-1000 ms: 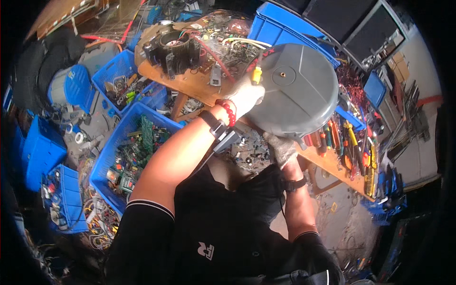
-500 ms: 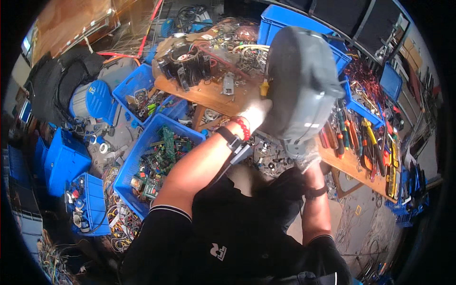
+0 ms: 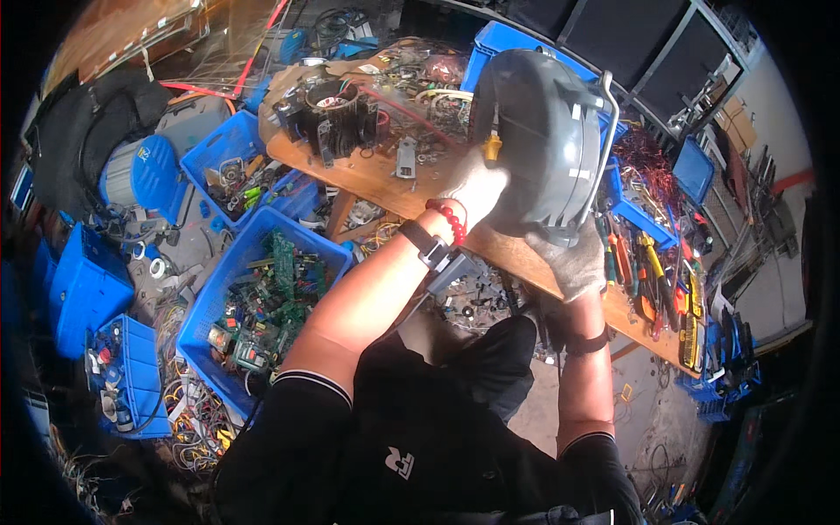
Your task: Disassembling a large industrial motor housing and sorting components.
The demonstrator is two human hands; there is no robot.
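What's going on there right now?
A person's gloved right hand supports the lower edge of a grey drum, held tilted above the table. The left hand, also gloved, holds a yellow tool by its left face. Hand tools lie at the table's right end; a blue crate of circuit boards stands left.

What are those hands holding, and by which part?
The right hand holds the round grey housing at its lower edge; the left hand grips a yellow-handled tool by its handle.
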